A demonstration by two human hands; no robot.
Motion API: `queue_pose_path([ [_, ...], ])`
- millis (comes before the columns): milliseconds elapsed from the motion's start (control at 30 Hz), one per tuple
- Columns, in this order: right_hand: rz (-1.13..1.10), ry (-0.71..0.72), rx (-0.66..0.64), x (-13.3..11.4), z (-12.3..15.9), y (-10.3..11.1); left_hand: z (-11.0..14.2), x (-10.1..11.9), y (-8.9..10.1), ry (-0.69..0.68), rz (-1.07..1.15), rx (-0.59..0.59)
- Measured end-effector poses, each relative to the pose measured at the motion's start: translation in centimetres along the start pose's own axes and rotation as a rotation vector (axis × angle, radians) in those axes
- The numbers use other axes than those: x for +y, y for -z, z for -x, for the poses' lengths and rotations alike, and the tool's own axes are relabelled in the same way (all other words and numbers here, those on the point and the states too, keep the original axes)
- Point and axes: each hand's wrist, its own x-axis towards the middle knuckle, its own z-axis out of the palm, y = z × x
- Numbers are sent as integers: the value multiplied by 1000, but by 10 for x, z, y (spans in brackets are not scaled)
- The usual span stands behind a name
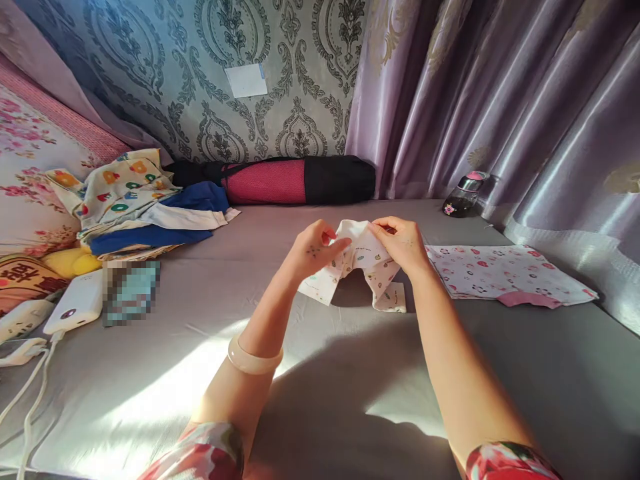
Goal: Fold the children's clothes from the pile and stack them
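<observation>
Grey sheet point(220, 280) underlies a white garment point(367, 259) (tiny-patterned).

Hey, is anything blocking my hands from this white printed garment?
Nothing visible is: your left hand and right hand are both at the upper part of the white printed garment. The folded flowered cloth lies off to the right, not between.

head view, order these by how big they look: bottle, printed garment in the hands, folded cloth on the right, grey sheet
1. Grey sheet
2. Folded cloth
3. Printed garment, partly covered by fingers
4. Bottle
</observation>
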Motion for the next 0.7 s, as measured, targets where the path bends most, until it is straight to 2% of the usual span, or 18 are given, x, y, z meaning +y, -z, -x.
queue_pose_path([
  [100, 14, -28, 93, 6, -4, 5, 12, 16, -28, -60, -343, -45],
  [167, 8, -44, 142, 13, -6, 9, 18, 20, -50, -124, -520, -33],
  [233, 5, -50, 189, 19, -9, 13, 23, 19, -67, -147, -624, -22],
  [300, 3, -48, 233, 25, -11, 18, 24, 16, -74, -137, -665, -30],
  [400, -4, -65, 289, 28, -14, 25, 22, 11, -71, -114, -636, -47],
  [533, -5, -74, 322, 30, -15, 32, 17, 8, -60, -110, -448, -25],
  [700, 4, -68, 330, 33, -15, 36, 5, -2, -44, -106, -166, 80],
])
